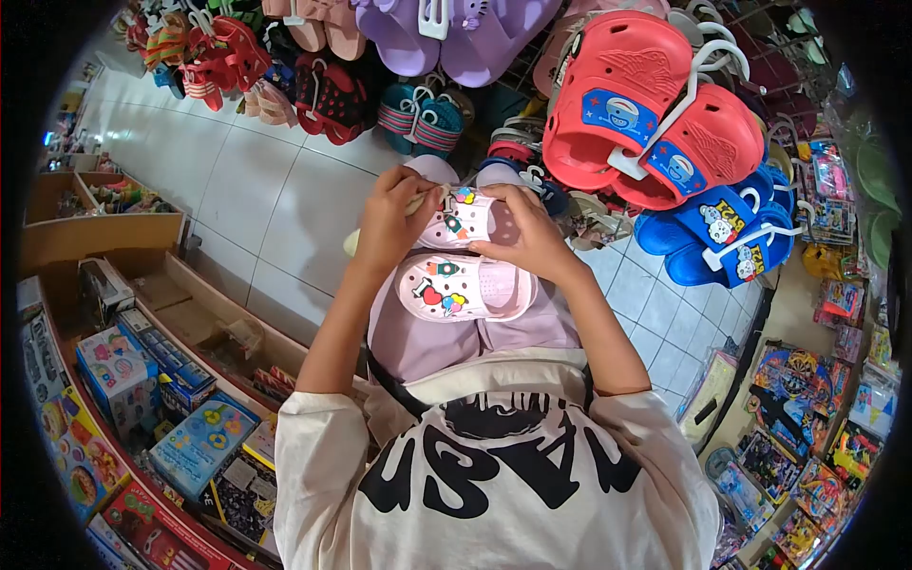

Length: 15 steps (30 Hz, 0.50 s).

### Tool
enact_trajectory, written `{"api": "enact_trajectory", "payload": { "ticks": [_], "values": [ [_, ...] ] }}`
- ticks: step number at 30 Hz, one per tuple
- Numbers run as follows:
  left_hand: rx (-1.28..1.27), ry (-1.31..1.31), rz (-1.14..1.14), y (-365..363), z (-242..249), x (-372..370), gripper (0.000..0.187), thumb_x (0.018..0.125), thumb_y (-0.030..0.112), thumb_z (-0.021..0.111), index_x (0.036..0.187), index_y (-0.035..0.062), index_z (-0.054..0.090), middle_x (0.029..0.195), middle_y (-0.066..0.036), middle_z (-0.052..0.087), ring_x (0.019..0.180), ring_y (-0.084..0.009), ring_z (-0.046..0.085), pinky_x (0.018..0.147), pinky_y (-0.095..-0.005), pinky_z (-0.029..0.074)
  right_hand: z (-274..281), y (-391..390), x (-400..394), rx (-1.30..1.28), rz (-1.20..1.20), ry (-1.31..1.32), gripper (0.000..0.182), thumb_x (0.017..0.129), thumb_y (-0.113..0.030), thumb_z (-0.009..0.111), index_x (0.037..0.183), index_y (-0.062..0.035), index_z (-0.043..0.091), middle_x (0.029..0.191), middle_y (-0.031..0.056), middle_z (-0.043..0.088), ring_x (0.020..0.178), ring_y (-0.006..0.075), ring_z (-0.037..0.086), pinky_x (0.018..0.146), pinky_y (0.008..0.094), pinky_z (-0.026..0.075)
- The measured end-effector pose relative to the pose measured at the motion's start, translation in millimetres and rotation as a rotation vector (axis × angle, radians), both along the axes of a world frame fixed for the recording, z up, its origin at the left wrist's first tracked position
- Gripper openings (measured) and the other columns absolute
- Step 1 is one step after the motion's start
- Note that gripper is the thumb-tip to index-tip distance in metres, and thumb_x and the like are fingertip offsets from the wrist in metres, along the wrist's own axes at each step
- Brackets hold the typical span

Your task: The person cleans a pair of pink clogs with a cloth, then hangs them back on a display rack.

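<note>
Two pale pink clogs with rubber charms lie one beyond the other over my lap. My right hand (pixel 522 228) grips the farther clog (pixel 454 226) by its heel end, thumb on the near side and fingers over the far side. At that clog's toe, my left hand (pixel 404 214) is closed with bent fingers, and a cream-coloured edge shows by its fingertips. The nearer clog (pixel 465 288) rests against my thighs, its charms including a red heart, a rocket and balloons; neither hand covers it.
Coral clogs (pixel 622 104) and blue slides (pixel 722 228) hang on white hooks at front right. Lilac slippers (pixel 456 33) hang ahead. Shelves with boxed goods (pixel 199 442) stand at left, packaged toys (pixel 798 408) at right. White floor tiles (pixel 294 209) show between.
</note>
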State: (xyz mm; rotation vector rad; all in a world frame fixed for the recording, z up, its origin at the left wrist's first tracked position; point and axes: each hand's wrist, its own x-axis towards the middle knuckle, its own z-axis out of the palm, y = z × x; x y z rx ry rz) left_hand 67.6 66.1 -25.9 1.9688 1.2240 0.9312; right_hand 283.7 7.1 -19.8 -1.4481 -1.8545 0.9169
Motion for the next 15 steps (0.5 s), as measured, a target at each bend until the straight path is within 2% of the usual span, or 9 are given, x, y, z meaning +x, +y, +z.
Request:
{"api": "enact_trajectory", "payload": {
  "ticks": [2,5,11,15],
  "values": [
    [-0.058,-0.089,0.053,-3,2,3,0.012,0.079,0.010,0.072,0.088,0.0017,0.070,0.091,-0.010,0.060,0.085,-0.0268,0.061,0.077,-0.0347,0.049,1,-1,1,0.022,-0.001,0.015,0.066,0.068,-0.032,0.081,0.121,-0.0072,0.050,0.118,0.0119,0.056,0.111,0.0307,0.052,0.094,0.0404,0.041],
    [-0.116,-0.204,-0.090,-1,1,-6,0.011,0.079,0.010,0.072,0.087,0.0020,0.070,0.092,-0.010,0.060,0.084,-0.0256,0.061,0.075,-0.0332,0.050,-2,-3,2,0.028,0.004,0.043,0.066,0.068,-0.032,0.081,0.120,-0.0071,0.050,0.118,0.0120,0.056,0.112,0.0310,0.051,0.095,0.0408,0.040],
    [0.183,0.119,-0.248,3,8,-6,0.015,0.078,0.010,0.073,0.091,0.0041,0.070,0.092,-0.010,0.057,0.086,-0.0279,0.059,0.082,-0.0359,0.048,-3,0,2,0.016,0.018,0.031,0.066,0.067,-0.032,0.081,0.120,-0.0070,0.050,0.119,0.0121,0.056,0.113,0.0316,0.050,0.097,0.0413,0.039],
    [0.130,0.053,-0.481,18,13,-18,0.017,0.077,0.010,0.074,0.092,0.0040,0.069,0.096,-0.009,0.056,0.089,-0.0278,0.058,0.084,-0.0361,0.046,-2,-2,3,0.009,0.054,-0.012,0.070,0.067,-0.024,0.084,0.124,-0.0074,0.047,0.122,0.0122,0.051,0.114,0.0280,0.051,0.095,0.0374,0.045]
  ]
}}
